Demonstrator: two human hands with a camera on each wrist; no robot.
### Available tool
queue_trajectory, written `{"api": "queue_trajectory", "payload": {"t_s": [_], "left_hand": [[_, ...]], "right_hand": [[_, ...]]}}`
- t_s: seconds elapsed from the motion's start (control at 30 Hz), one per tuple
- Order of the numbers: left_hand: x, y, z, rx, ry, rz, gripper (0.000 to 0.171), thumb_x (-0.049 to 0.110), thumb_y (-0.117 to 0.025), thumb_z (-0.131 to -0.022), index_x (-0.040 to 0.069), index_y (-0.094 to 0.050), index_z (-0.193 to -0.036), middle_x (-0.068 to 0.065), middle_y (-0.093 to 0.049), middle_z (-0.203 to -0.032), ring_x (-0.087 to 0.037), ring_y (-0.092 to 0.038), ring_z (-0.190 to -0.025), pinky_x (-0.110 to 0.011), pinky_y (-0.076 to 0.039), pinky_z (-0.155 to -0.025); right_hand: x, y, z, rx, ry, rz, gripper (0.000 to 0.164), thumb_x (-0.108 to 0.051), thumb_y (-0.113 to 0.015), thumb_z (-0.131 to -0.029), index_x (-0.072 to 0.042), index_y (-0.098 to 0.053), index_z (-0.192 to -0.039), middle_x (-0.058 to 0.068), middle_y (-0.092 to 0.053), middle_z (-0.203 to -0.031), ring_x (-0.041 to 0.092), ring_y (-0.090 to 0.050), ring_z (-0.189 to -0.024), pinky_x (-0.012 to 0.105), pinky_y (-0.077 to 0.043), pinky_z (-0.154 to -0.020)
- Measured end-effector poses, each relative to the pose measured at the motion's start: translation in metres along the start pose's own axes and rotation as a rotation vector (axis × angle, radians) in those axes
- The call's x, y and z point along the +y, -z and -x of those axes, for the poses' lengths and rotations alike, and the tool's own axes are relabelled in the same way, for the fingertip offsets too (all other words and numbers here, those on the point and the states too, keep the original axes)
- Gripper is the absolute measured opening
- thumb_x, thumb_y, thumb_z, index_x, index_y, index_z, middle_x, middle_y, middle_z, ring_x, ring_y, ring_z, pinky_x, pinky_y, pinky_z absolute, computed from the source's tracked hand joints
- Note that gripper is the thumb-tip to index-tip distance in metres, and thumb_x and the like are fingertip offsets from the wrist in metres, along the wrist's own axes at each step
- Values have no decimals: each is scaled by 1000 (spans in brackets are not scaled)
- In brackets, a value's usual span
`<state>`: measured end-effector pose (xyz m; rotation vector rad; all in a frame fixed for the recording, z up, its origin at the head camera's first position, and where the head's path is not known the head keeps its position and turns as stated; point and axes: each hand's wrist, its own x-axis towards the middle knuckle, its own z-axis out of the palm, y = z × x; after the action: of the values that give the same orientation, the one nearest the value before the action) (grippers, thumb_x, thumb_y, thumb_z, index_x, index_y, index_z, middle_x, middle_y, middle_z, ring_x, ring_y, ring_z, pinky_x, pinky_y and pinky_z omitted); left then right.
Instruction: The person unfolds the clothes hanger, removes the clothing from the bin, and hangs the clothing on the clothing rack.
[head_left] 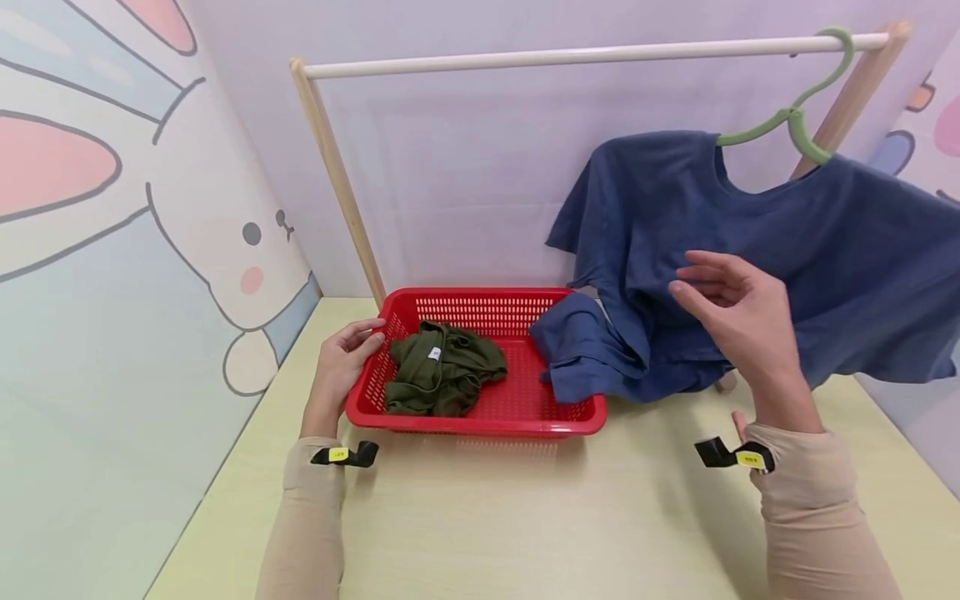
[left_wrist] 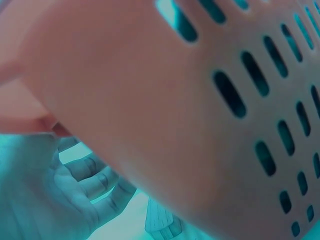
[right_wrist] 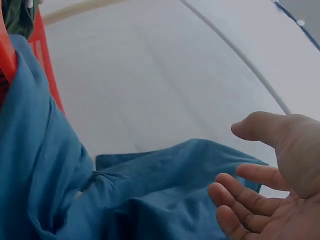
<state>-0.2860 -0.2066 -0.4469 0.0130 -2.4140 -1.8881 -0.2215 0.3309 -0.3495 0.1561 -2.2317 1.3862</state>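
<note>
At the left end of the red basket [head_left: 480, 427], my left hand [head_left: 347, 360] grips the rim; in the left wrist view some fingers [left_wrist: 107, 192] reach below the rim along the outer wall. A dark green garment [head_left: 450, 371] with a white label lies crumpled inside. My right hand [head_left: 750, 312] is raised in front of the blue T-shirt [head_left: 675, 200], fingers loosely bent, thumb apart, holding nothing. The shirt's neck is on a green hanger [head_left: 776, 121] hooked on the rod. Blue cloth [head_left: 581, 342] trails down over the basket's right end into it.
A white rod [head_left: 525, 58] spans a rack with wooden posts [head_left: 337, 167] behind the basket. All stands on a pale wood table [head_left: 525, 517]. Cartoon-printed walls [head_left: 97, 333] close in the left and right sides, with a pale wall behind.
</note>
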Motion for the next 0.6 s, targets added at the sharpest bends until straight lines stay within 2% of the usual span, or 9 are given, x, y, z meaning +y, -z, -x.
{"api": "queue_trajectory", "payload": {"t_s": [0.17,0.3,0.43,0.6], "left_hand": [[-1,0,0,0,3,4,51,38,-72,-110,15,-65,-155,-20,-64,-150,-32,-66,-131,-28,-64,-93],[0,0,-1,-4,3,9,50,38,-72,-110,15,-66,-155,-20,-64,-150,-32,-65,-131,-28,-64,-94],[0,0,-2,-5,6,16,48,37,-72,-110,16,-67,-154,-20,-64,-148,-31,-66,-130,-27,-65,-92],[0,-1,-2,0,5,19,46,34,-73,-110,15,-68,-152,-19,-65,-144,-30,-66,-126,-27,-65,-90]], "right_hand": [[0,-24,1,-188,38,-42,56,-14,-85,-101,-10,-66,-154,5,-76,-137,4,-73,-111,10,-55,-95],[8,-47,1,-333,57,-11,59,-19,-86,-101,-9,-64,-156,18,-70,-147,19,-71,-120,12,-55,-97],[22,-61,0,-433,48,20,63,-20,-89,-99,-3,-64,-154,20,-68,-149,35,-69,-125,12,-54,-98],[39,-68,-2,-510,51,84,59,-18,-88,-99,1,-66,-150,21,-65,-150,37,-66,-126,9,-48,-99]]}}
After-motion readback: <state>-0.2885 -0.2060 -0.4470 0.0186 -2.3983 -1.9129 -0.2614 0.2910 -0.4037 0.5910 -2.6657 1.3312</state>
